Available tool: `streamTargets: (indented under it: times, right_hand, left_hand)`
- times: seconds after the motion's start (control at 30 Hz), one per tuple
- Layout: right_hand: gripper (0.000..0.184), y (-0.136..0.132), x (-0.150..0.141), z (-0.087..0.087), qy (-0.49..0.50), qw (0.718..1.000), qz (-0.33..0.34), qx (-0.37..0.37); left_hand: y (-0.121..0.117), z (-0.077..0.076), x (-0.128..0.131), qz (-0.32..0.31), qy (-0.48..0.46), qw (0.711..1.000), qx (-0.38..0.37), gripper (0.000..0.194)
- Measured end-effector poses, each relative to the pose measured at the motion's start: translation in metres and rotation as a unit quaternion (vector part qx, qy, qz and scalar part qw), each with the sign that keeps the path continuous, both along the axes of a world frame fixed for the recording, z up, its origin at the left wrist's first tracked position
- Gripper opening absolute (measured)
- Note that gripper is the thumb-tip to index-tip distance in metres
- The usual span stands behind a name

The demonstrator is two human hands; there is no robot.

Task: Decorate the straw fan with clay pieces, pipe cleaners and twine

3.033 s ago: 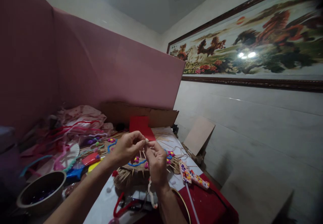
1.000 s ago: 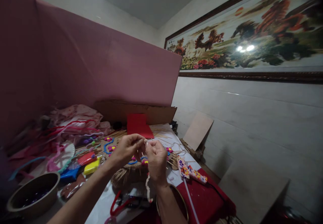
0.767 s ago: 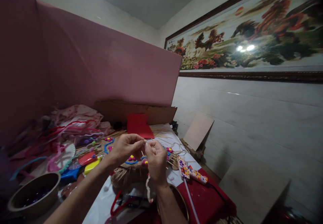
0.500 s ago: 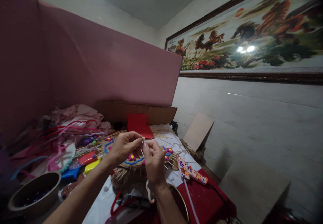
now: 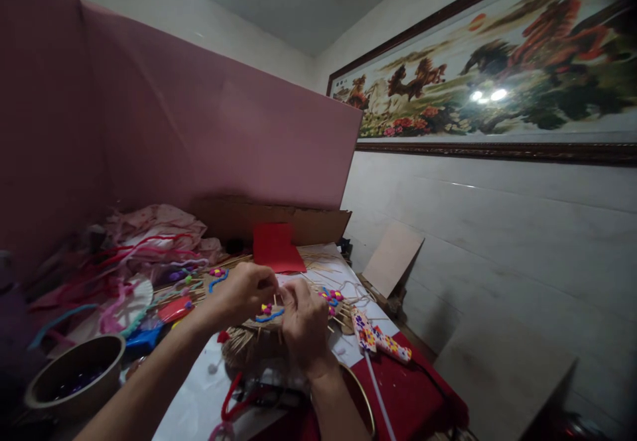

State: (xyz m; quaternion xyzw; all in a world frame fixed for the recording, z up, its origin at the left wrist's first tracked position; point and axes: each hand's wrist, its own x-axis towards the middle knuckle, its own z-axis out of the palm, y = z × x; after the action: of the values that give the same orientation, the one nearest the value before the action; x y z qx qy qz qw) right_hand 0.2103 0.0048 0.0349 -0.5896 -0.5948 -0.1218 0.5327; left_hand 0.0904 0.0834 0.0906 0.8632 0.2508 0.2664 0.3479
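My left hand (image 5: 251,292) and my right hand (image 5: 306,318) meet in front of me, their fingertips pinched close together. Between them is a tiny pale piece, mostly hidden by the fingers. Below and behind both hands lies a straw-coloured craft piece (image 5: 249,348) with thin sticks poking out of its edge. Blue wavy trim (image 5: 271,317) and magenta flowers (image 5: 336,294) with yellow centres decorate its top; my hands cover its middle. To the right of my right hand rests a flower-patterned hot glue gun (image 5: 365,330), a long clear glue stick running from it.
Left are a bowl (image 5: 118,355) with dark shiny bits, a blue packet (image 5: 142,340), a red packet (image 5: 174,309) and tangled pipe cleaners (image 5: 137,252). Red paper (image 5: 276,247) lies at the back before a cardboard strip (image 5: 318,230). Red cloth (image 5: 423,388) covers the near right corner.
My fingers have drawn closer together and turned, hiding the pale piece. The cream cord that hung below my right hand no longer shows. The view has shifted slightly.
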Motion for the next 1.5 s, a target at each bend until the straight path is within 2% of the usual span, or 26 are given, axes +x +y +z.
streamTargets:
  times: [0.1,0.2,0.27,0.33,0.47,0.6,0.77,0.87,1.0,1.13,1.23,1.5]
  right_hand:
    - [0.015,0.002,0.003,0.001,0.138,0.988,0.063,0.006]
    - [0.017,0.006,0.004,0.002,0.281,0.948,0.145,0.016]
    - [0.02,0.007,0.001,0.002,0.331,0.929,0.164,0.026]
    - [0.02,0.007,-0.005,0.002,0.342,0.922,0.177,0.033]
    - [0.016,0.001,-0.016,0.005,0.283,0.938,0.195,0.042]
    - [0.016,-0.002,-0.016,0.005,0.237,0.955,0.178,0.031]
    - [0.017,-0.003,-0.01,0.004,0.215,0.965,0.148,0.002]
    - [0.017,-0.005,-0.011,0.006,0.2,0.968,0.153,0.001]
    - [0.02,-0.004,-0.012,0.008,0.204,0.966,0.158,0.007]
    - [0.026,0.001,-0.008,0.005,0.256,0.954,0.155,0.015]
    - [0.027,0.004,-0.005,0.002,0.285,0.946,0.157,0.008]
    - [0.025,0.004,-0.003,0.001,0.304,0.934,0.187,-0.015]
  left_hand:
    - [0.002,0.002,-0.005,-0.087,0.021,0.991,-0.099,0.02]
    - [0.001,0.002,-0.006,-0.15,-0.025,0.966,-0.207,0.024]
    - [0.0,0.001,-0.005,-0.156,-0.075,0.953,-0.247,0.026]
    - [-0.001,0.0,-0.002,-0.145,-0.13,0.944,-0.266,0.027]
    - [-0.005,0.002,0.003,-0.102,-0.195,0.943,-0.251,0.03]
    - [-0.008,0.004,0.007,-0.078,-0.187,0.953,-0.224,0.03]
    - [-0.012,0.008,0.006,-0.049,-0.17,0.972,-0.153,0.019]
    - [-0.013,0.01,0.005,-0.05,-0.169,0.972,-0.158,0.015]
    - [-0.012,0.006,0.009,-0.041,-0.197,0.968,-0.153,0.017]
    - [-0.013,-0.001,0.016,-0.005,-0.214,0.968,-0.131,0.018]
    - [-0.014,-0.001,0.016,-0.002,-0.183,0.971,-0.157,0.021]
    - [-0.009,0.006,0.004,-0.024,-0.109,0.984,-0.138,0.014]
